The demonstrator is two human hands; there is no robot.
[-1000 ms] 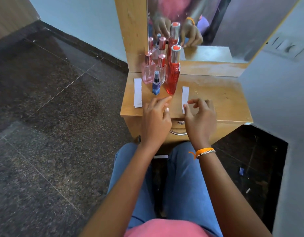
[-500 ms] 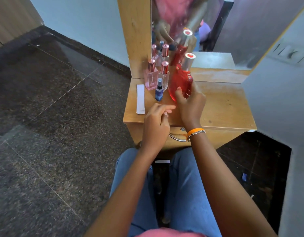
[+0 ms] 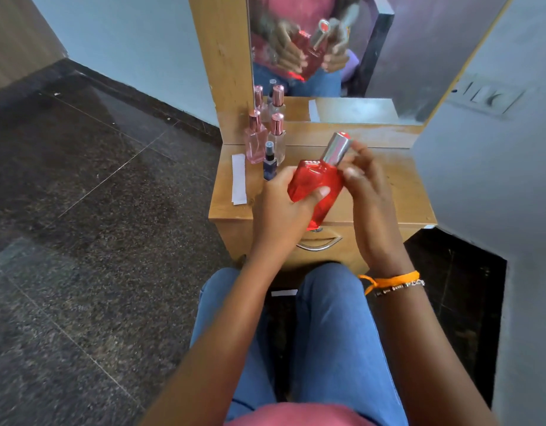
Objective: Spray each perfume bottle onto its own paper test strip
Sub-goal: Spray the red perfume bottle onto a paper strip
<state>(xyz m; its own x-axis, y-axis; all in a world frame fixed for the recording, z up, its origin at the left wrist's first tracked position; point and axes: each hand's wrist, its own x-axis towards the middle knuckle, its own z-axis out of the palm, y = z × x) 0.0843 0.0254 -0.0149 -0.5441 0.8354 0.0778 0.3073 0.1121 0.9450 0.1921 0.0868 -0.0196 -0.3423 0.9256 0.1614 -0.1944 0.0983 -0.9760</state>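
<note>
A tall red perfume bottle (image 3: 311, 186) is tilted in the air over the front of the small wooden dresser top (image 3: 397, 192). My left hand (image 3: 284, 210) grips its red body. My right hand (image 3: 365, 186) has its fingers around the silver cap (image 3: 337, 149). Two pink bottles (image 3: 256, 139) and a small dark blue spray bottle (image 3: 270, 162) stand at the back left. White paper strips (image 3: 239, 179) lie flat at the left edge. The strip that lay in the middle is hidden behind my hands.
A mirror (image 3: 327, 50) in a wooden frame rises behind the dresser and reflects the bottles and hands. A drawer with a metal handle (image 3: 319, 245) faces my knees. A grey wall (image 3: 495, 149) stands close on the right. Dark stone floor spreads to the left.
My right hand lifted the red bottle off the dresser and brought it toward me. My left hand came up and took its body, and my right hand shifted to the cap.
</note>
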